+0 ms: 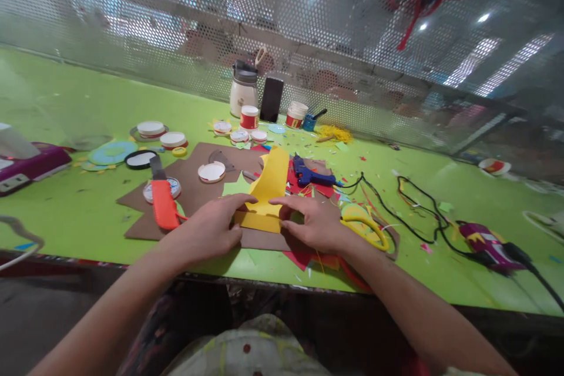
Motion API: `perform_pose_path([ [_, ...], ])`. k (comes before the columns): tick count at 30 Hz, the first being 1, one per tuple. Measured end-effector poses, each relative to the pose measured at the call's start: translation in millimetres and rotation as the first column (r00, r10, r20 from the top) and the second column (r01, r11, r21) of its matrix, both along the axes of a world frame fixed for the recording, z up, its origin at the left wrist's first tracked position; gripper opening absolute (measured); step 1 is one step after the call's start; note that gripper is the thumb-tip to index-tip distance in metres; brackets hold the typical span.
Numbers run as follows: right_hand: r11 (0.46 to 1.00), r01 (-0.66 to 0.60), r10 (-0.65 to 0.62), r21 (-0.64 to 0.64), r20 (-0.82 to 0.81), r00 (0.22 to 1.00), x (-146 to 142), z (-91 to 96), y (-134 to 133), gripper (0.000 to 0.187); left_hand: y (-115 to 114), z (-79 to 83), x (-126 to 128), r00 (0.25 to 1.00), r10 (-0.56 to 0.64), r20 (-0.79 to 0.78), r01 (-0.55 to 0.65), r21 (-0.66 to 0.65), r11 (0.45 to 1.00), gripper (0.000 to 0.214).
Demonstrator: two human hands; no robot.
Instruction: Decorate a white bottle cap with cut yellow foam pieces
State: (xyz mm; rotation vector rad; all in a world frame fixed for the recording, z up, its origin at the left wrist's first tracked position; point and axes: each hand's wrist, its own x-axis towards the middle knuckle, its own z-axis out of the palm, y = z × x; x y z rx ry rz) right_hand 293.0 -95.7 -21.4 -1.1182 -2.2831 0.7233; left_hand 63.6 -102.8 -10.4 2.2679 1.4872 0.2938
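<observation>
A yellow paper sheet (269, 185) lies partly folded on a brown paper sheet (198, 188) on the green table (66, 205). My left hand (210, 229) presses the fold's left end, fingers curled onto it. My right hand (312, 222) pinches the fold's right end between thumb and fingers. An orange-handled cutter (163, 200) lies just left of my left hand. Yellow-handled scissors (365, 224) rest by my right wrist. A blue glue gun (311, 175) sits behind the yellow sheet on red paper scraps.
Round lids and small jars (249, 118) are scattered at the back with a white jug (244, 91) and a dark phone (271, 98). A perforated metal screen (176, 23) backs the table. Black cables (409, 205) run right to a purple tool (489, 247). A purple-white device (26, 161) sits far left.
</observation>
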Motion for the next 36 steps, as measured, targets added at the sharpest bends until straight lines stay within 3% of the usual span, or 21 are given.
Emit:
perform_pose_path([
  [9,1.0,0.004,-0.004,-0.003,-0.021,1.0,-1,-5.5,0,0.044,3,-8.5,-2,0.999,-0.033,0.03,0.031,0.064,0.997,0.032],
  [19,0.999,-0.008,0.007,-0.037,-0.034,0.999,-1,-9.3,1,0.044,9,-2.2,6,0.985,-0.146,-0.095,0.159,0.147,0.976,0.026],
  [22,0.999,0.035,-0.035,-0.013,-0.031,0.999,-1,1.0,4,0.039,12,-0.7,9,0.973,-0.181,-0.146,0.205,0.17,0.964,0.024],
  [25,0.992,0.108,-0.106,0.058,-0.041,0.993,13,24.8,7,0.03,14,2.2,10,0.959,-0.233,-0.163,0.26,0.172,0.95,0.016],
  [28,0.984,0.12,-0.14,0.132,0.16,0.977,50,47.9,2,0.022,16,6.4,8,0.942,-0.292,-0.164,0.318,0.166,0.933,0.014],
  [31,0.99,0.115,-0.142,0.084,0.499,0.855,96,52.9,-19,0.022,19,9.2,6,0.929,-0.325,-0.175,0.352,0.147,0.925,0.017],
  [33,0.991,0.136,-0.114,0.006,0.588,0.801,118,46.2,-35,0.037,20,9.9,7,0.918,-0.351,-0.184,0.379,0.146,0.914,0.019],
  [36,0.992,0.126,-0.083,-0.03,0.6,0.796,127,32.3,-52,0.066,18,12.1,10,0.902,-0.382,-0.204,0.415,0.155,0.897,0.021],
])
